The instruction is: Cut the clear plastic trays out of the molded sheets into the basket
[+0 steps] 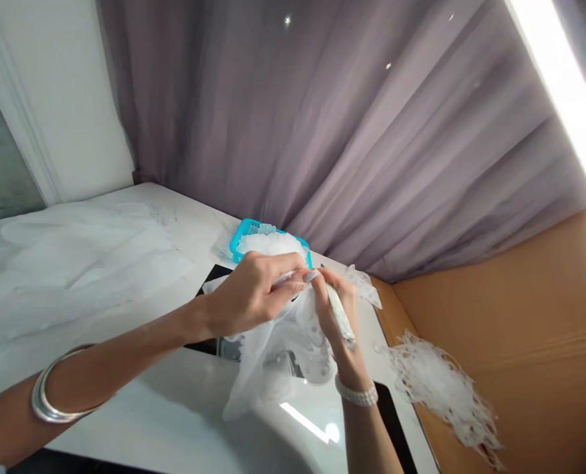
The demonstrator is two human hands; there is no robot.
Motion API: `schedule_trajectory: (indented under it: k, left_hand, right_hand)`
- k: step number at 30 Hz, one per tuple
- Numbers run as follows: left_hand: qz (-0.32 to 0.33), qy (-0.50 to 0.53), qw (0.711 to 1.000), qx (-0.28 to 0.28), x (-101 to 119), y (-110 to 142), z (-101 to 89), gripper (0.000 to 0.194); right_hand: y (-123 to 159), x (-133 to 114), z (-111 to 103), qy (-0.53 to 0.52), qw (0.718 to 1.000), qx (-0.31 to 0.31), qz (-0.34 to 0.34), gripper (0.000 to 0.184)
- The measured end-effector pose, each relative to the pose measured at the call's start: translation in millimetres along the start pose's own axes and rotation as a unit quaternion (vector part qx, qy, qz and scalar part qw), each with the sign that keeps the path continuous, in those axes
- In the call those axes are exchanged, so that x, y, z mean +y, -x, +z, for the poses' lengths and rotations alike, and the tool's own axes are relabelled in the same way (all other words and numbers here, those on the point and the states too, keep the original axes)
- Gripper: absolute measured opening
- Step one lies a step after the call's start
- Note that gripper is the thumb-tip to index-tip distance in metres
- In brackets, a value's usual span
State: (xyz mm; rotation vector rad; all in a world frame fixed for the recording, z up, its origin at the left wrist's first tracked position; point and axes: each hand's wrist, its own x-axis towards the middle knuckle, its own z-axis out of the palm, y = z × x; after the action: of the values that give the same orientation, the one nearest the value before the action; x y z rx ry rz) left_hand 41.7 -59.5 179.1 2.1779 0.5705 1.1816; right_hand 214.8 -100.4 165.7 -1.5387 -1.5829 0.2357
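My left hand (pixel 261 286) is closed in a pinch on the white sheer fabric (pixel 278 345), which drapes down below both hands with a cut-out, spotted lace-like edge. My right hand (pixel 336 303) meets it at the fingertips. A thick white pen-shaped tool (pixel 341 319) lies in the right hand, its rear end pointing down toward the wrist; the front tip is hidden among the fingers and fabric. Right behind the hands stands a blue basket (pixel 247 226) with white material (pixel 272 243) in it.
A large heap of white sheer fabric (pixel 90 257) covers the table's (pixel 174 408) left side. White lacy scraps (pixel 444 385) hang at the right edge, near a brown panel (pixel 495 329). A small lace piece (pixel 363 284) lies behind my right hand. A purple-grey curtain (pixel 297 118) closes off the back.
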Motion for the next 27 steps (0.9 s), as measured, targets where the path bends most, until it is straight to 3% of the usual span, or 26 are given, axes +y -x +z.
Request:
schedule_trajectory:
  k: [4,7,9,11,14,16,21,24,27]
  left_hand:
    - [-0.089,-0.021,0.995,0.046,-10,-2,-11.3,0.025]
    - [-0.121,-0.051,0.991,0.034,-19,-4,-18.1,0.03]
    - [-0.117,-0.044,0.992,-0.004,-20,-5,-19.3,0.027]
    - [-0.099,-0.011,0.992,-0.079,-17,-7,-18.3,0.021]
    - [-0.069,0.045,0.977,-0.199,-13,-12,-16.1,0.023]
    - [-0.062,0.07,0.97,-0.226,-15,-17,-15.6,0.026]
    - [-0.058,0.147,0.973,-0.168,-26,-22,-17.8,0.036]
    - [-0.021,0.181,0.973,-0.142,-21,-16,-18.3,0.032]
    - [0.012,0.191,0.972,-0.133,-6,-5,-17.6,0.028]
  right_hand:
    - [-2,18,-14,-0.005,0.999,0.034,0.02,0.033]
    - [0,21,-27,-0.073,0.992,0.072,0.079,0.029]
    - [0,16,-30,-0.144,0.979,0.071,0.123,0.028]
    - [-2,8,-30,-0.172,0.973,0.067,0.14,0.028]
    - [-6,-2,-26,-0.118,0.986,0.035,0.116,0.029]
    - [-9,-3,-26,-0.093,0.992,-0.016,0.086,0.031]
    - [-6,4,-35,-0.151,0.976,-0.155,-0.009,0.045]
    - [-2,5,-34,-0.125,0.982,-0.144,-0.005,0.048]
    - [-3,8,-25,-0.106,0.988,-0.09,0.065,0.041]
